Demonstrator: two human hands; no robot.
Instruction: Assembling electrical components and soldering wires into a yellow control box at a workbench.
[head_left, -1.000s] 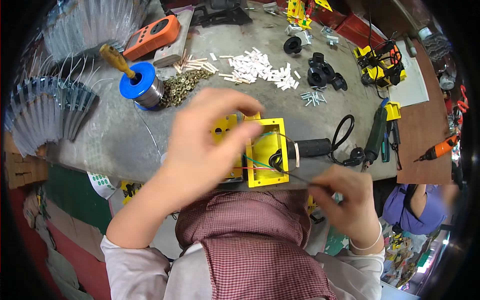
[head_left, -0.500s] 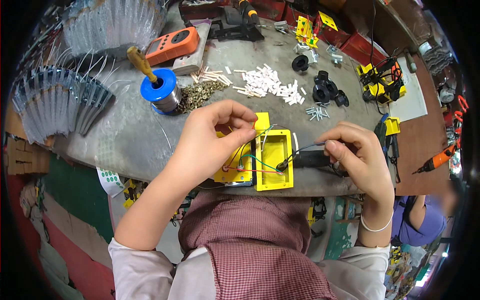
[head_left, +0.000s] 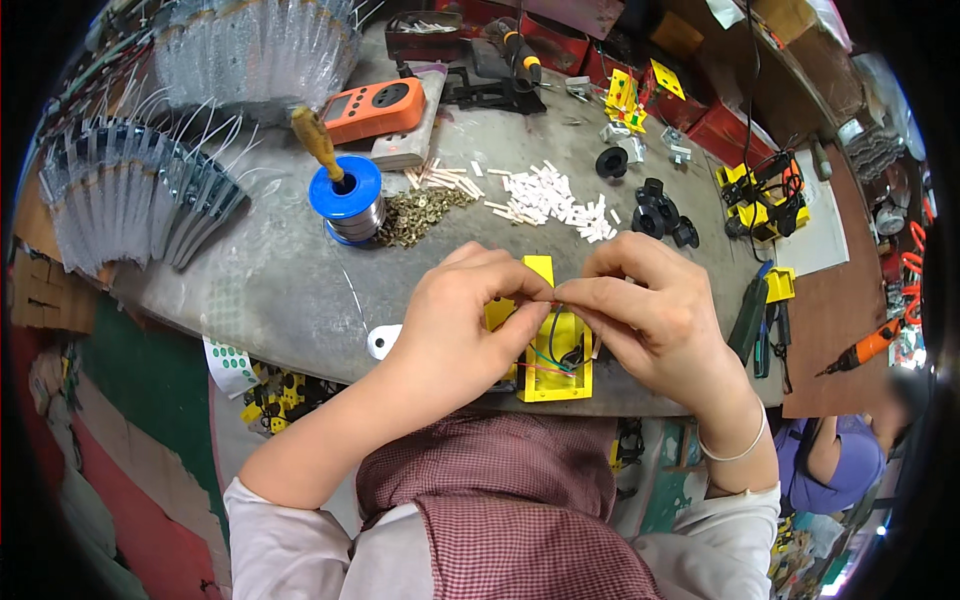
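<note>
My left hand [head_left: 470, 318] and my right hand [head_left: 648, 318] meet fingertip to fingertip above an open yellow box [head_left: 560, 390] at the bench's front edge. Both are closed in a pinch on thin wires; the exact ends are hidden between the fingers. A dark wire [head_left: 554, 325] runs from my fingertips down into the box. Inside it lie a green wire [head_left: 548, 358], a red wire and a black fitting [head_left: 572, 357]. A yellow flap [head_left: 540, 267] shows behind my hands. My left hand covers most of the panel left of the box.
Behind my hands lie small white tubes [head_left: 545, 195], a heap of brass pieces [head_left: 415, 215] and black round parts [head_left: 655, 208]. A solder spool [head_left: 346, 200] with a wooden-handled tool and an orange meter [head_left: 375, 110] stand back left. Pliers [head_left: 748, 318] lie right. A person [head_left: 840, 460] sits beyond.
My right hand has come left with the dark wire, and its fingertips now meet my left hand's over the box. The view has shifted slightly.
</note>
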